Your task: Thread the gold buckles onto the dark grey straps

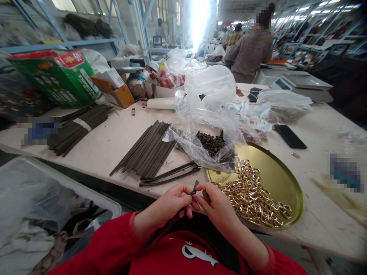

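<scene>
A narrow dark brown strap (195, 187) is pinched in front of my body, its tip pointing up between my hands. My left hand (179, 198) is closed on it with thumb and forefinger. My right hand (213, 198) is closed too, fingertips meeting the strap from the other side. Whether a small part sits on the strap is hidden by the fingers. Just beyond lie a few loose straps (169, 174) and a row of flat dark straps (146, 149). Gold metal buckles (249, 194) are heaped on a round gold tray (296, 191) to the right.
A clear plastic bag (183, 143) holds small dark pieces (212, 142). A tied strap bundle (78, 128), green box (60, 76) and open carton (117, 89) stand left. A phone-like black slab (290, 136) and scale (304, 82) are right. A lined bin (106, 198) sits below.
</scene>
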`<action>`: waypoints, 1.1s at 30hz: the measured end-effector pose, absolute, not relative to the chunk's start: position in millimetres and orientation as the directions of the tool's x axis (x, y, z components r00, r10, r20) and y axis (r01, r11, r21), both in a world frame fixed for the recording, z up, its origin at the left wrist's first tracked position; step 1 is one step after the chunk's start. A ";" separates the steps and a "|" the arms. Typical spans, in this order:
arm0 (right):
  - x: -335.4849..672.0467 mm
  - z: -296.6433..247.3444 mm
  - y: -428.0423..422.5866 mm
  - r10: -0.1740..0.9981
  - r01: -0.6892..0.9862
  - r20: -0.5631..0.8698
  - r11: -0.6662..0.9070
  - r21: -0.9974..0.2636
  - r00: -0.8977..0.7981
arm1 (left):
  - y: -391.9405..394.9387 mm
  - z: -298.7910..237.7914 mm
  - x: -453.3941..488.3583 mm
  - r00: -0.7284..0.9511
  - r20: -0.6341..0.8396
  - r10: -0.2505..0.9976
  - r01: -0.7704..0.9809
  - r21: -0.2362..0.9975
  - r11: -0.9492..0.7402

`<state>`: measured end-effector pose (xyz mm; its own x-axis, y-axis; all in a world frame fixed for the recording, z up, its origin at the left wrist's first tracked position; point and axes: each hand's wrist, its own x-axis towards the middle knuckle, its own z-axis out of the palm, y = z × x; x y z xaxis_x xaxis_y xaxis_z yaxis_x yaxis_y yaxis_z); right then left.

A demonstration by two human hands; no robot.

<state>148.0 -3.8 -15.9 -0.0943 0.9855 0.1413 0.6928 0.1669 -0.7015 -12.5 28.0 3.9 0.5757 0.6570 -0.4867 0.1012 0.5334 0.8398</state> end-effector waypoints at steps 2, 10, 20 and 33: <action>146.2 -12.1 -6.0 0.975 0.730 0.178 0.219 -0.647 -0.135 | 25.4 3.1 -11.1 0.562 -0.473 0.678 0.099 0.853 0.513; 138.4 -16.4 -12.8 0.904 0.808 0.333 0.400 -0.433 -0.269 | 19.1 -1.0 -8.6 0.499 -0.527 0.688 0.136 0.831 0.539; 158.7 -11.5 -10.6 0.972 0.255 -0.203 -0.169 -0.952 -0.115 | 27.6 -9.2 -19.1 0.525 -0.519 0.674 0.048 0.809 0.585; 154.7 -32.3 16.3 0.950 0.240 -0.303 -0.277 -0.930 -0.079 | 32.8 -17.0 -15.4 0.490 -0.296 0.820 0.282 0.944 0.172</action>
